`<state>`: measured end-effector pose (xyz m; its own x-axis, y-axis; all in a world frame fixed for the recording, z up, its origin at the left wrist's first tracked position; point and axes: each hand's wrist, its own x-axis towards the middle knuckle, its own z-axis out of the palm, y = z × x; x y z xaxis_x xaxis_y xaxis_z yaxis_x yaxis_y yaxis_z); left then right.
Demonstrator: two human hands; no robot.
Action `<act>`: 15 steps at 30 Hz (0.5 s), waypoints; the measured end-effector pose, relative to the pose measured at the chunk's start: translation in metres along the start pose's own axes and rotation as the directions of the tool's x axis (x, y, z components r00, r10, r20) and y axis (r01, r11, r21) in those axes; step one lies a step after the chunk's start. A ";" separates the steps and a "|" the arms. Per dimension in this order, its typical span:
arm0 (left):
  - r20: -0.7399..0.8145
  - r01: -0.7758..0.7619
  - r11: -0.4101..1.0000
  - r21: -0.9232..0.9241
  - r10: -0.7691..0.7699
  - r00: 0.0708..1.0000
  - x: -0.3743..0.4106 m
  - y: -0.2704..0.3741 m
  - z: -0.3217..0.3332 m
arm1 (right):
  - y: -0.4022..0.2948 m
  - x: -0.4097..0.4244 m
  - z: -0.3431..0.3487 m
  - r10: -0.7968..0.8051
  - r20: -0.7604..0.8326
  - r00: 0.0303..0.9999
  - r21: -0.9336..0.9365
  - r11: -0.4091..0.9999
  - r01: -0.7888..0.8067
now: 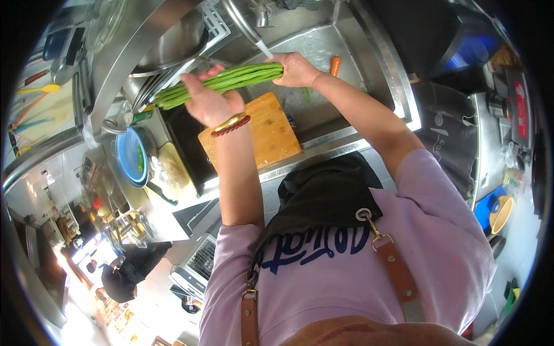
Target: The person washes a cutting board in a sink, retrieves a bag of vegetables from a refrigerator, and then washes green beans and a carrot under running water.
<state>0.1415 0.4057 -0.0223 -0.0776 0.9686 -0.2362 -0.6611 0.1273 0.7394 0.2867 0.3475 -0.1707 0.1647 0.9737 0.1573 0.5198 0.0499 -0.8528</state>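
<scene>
A bundle of long green beans is held level above the sink. My right hand grips its right end, below the steel faucet, with a stream of water falling at the knuckles. Around the bundle nearer its left end is my left hand, thumb in front and fingers partly hidden behind the beans. Below my hands a wooden cutting board lies across the left part of the sink. A carrot rests in the basin, with a loose green piece near my right forearm.
Left of the sink stand a blue basin holding a green vegetable and a plastic bag. A large steel pot and a white rack are at the upper left. Another person is in the background, lower left.
</scene>
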 end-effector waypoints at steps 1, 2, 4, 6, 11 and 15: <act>0.028 -0.044 0.999 0.012 0.043 0.999 0.000 0.015 -0.002 | -0.002 0.002 0.004 0.044 0.021 0.999 0.065 0.997 -0.045; 0.077 -0.070 0.997 -0.022 0.071 0.994 0.000 0.029 -0.003 | -0.004 0.004 0.007 0.087 0.045 0.995 0.127 0.988 -0.092; 0.191 -0.072 0.993 -0.088 0.088 0.978 0.000 0.058 -0.004 | -0.003 0.008 0.016 0.116 0.078 0.990 0.169 0.977 -0.128; 0.245 -0.103 0.991 -0.081 0.120 0.962 -0.001 0.080 -0.001 | 0.009 0.016 0.025 0.099 0.082 0.992 0.134 0.985 -0.110; 0.344 -0.071 0.987 -0.144 0.117 0.932 0.002 0.137 -0.010 | 0.019 0.029 0.037 0.105 0.217 0.970 0.028 0.993 -0.114; 0.297 -0.087 0.990 -0.114 0.117 0.948 0.001 0.151 -0.015 | 0.035 0.027 0.039 0.160 0.243 0.957 -0.027 0.987 -0.158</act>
<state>0.0305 0.4228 0.0795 0.0705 0.9963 0.0497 -0.7326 0.0179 0.6804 0.2770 0.3844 -0.2155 0.0373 0.9936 -0.1068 0.5097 -0.1108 -0.8532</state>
